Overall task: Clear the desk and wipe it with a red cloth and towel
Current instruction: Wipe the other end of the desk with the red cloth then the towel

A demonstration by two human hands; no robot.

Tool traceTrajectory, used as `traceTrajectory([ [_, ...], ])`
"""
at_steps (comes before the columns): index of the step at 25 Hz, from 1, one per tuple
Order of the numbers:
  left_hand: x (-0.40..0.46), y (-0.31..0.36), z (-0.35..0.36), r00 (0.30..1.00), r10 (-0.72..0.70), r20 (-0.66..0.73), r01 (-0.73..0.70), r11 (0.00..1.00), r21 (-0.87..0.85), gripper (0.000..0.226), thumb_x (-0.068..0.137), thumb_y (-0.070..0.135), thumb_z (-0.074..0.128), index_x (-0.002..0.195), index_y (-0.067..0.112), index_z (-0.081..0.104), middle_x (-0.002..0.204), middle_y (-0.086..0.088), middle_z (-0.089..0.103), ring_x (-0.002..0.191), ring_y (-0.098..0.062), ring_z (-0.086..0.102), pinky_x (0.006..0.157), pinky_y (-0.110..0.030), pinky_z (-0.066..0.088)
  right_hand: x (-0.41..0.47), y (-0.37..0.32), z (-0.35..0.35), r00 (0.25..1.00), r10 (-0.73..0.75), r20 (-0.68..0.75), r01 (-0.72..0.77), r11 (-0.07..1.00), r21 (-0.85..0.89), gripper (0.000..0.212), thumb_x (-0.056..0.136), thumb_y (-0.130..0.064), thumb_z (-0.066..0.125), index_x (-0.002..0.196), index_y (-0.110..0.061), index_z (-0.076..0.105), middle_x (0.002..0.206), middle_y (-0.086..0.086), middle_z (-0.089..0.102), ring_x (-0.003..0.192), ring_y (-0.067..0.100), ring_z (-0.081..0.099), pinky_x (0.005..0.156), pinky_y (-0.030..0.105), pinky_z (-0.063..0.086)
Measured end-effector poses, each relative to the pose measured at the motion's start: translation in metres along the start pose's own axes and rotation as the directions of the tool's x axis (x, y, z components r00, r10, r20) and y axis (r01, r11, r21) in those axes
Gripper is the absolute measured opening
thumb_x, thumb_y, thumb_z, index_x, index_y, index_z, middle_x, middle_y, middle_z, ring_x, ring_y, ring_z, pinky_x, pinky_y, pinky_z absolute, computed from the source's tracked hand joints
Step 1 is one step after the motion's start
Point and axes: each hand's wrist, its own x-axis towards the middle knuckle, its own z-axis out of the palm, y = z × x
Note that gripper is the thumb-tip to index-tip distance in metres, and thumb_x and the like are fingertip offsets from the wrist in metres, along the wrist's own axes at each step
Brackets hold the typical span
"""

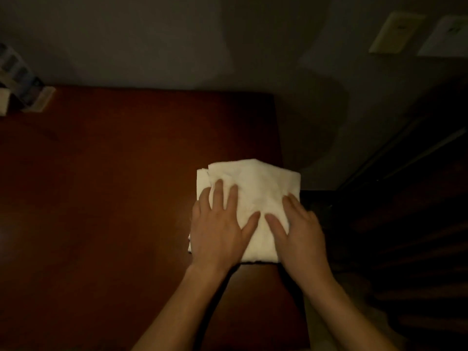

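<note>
A folded white towel (258, 183) lies on the dark red-brown desk (114, 186), near its right edge. My left hand (217, 229) presses flat on the towel's left side with fingers spread and straight. My right hand (298, 229) presses flat on the towel's right side, also with straight fingers. Both thumbs point inward and nearly meet over the middle of the towel. No red cloth is in view.
A small stand with boxes or cards (22, 84) sits at the desk's far left corner against the wall. The desk's right edge drops off just beside the towel. Dark furniture (405, 198) stands to the right. The room is dim.
</note>
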Motion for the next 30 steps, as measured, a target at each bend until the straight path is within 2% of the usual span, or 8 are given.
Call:
traceTrajectory([
  [4,-0.098,0.0,-0.016,0.994,-0.008,0.11,0.017,0.996,-0.082,0.08,0.091,0.074,0.025,0.151,0.022,0.036,0.159,-0.01,0.028,0.141,-0.034,0.03,0.113,-0.049,0.03,-0.1,-0.006,-0.011,0.994,0.109,0.019,-0.108,0.992,-0.062,0.06,0.093,-0.049,0.055,0.143,-0.016,0.049,0.151,0.0,0.042,0.12,0.023,0.045,0.097,0.032,0.041],
  [7,-0.15,-0.002,-0.035,0.967,-0.127,0.221,0.168,0.969,-0.18,0.082,0.086,0.078,0.033,0.153,0.032,0.018,0.163,-0.003,0.006,0.145,-0.025,0.011,0.116,-0.043,0.02,-0.157,-0.021,-0.025,0.922,0.381,0.074,-0.388,0.911,0.142,0.072,0.08,-0.043,0.077,0.141,-0.017,0.048,0.146,0.005,0.033,0.123,0.024,0.045,0.095,0.027,0.036],
  [10,-0.16,-0.018,-0.055,0.891,-0.369,0.264,0.446,0.819,-0.362,0.091,0.079,0.068,0.062,0.149,0.027,0.02,0.148,0.0,0.03,0.13,-0.016,0.034,0.106,-0.036,0.036,-0.168,-0.035,-0.035,0.791,0.578,0.202,-0.612,0.75,0.252,0.092,0.073,-0.048,0.081,0.146,-0.023,0.03,0.142,0.006,0.038,0.122,0.026,0.045,0.095,0.035,0.04],
  [14,-0.142,-0.032,-0.069,0.868,-0.286,0.406,0.485,0.664,-0.569,0.078,0.083,0.044,0.074,0.142,0.023,0.027,0.126,0.008,0.052,0.096,-0.003,0.051,0.078,-0.019,0.045,-0.155,-0.055,-0.034,0.85,0.513,0.119,-0.516,0.769,0.378,0.08,0.078,-0.042,0.079,0.143,-0.019,0.037,0.13,0.003,0.054,0.115,0.023,0.053,0.089,0.034,0.044],
  [18,-0.123,-0.058,-0.101,0.916,-0.24,0.322,0.401,0.601,-0.692,0.057,0.092,0.03,0.066,0.136,0.035,0.029,0.109,0.027,0.05,0.082,0.016,0.052,0.058,-0.004,0.045,-0.122,-0.088,-0.042,0.893,0.418,0.167,-0.447,0.773,0.45,0.072,0.076,-0.038,0.082,0.136,-0.022,0.045,0.122,-0.004,0.059,0.108,0.016,0.056,0.085,0.033,0.046],
  [21,-0.102,-0.094,-0.138,0.924,-0.272,0.27,0.38,0.566,-0.731,0.058,0.093,0.029,0.064,0.138,0.035,0.028,0.11,0.03,0.045,0.087,0.015,0.051,0.057,-0.006,0.046,-0.093,-0.128,-0.041,0.907,0.339,0.25,-0.421,0.764,0.489,0.066,0.079,-0.038,0.079,0.133,-0.029,0.042,0.122,-0.011,0.053,0.11,0.01,0.052,0.083,0.028,0.042],
  [26,-0.083,-0.172,-0.178,0.93,-0.31,0.199,0.355,0.607,-0.711,0.063,0.093,0.026,0.063,0.146,0.025,0.028,0.111,0.03,0.041,0.086,0.014,0.047,0.056,-0.007,0.044,-0.068,-0.205,-0.008,0.93,0.198,0.31,-0.342,0.779,0.526,0.064,0.082,-0.04,0.075,0.133,-0.033,0.037,0.119,-0.017,0.049,0.107,0.004,0.051,0.081,0.024,0.045],
  [30,-0.082,-0.24,-0.186,0.925,-0.334,0.179,0.354,0.594,-0.722,0.066,0.093,0.027,0.064,0.147,0.022,0.028,0.121,0.018,0.044,0.091,0.008,0.048,0.066,-0.01,0.042,-0.064,-0.253,0.035,0.921,0.174,0.349,-0.351,0.759,0.548,0.062,0.084,-0.037,0.075,0.132,-0.034,0.035,0.112,-0.021,0.047,0.103,0.002,0.052,0.078,0.021,0.047],
])
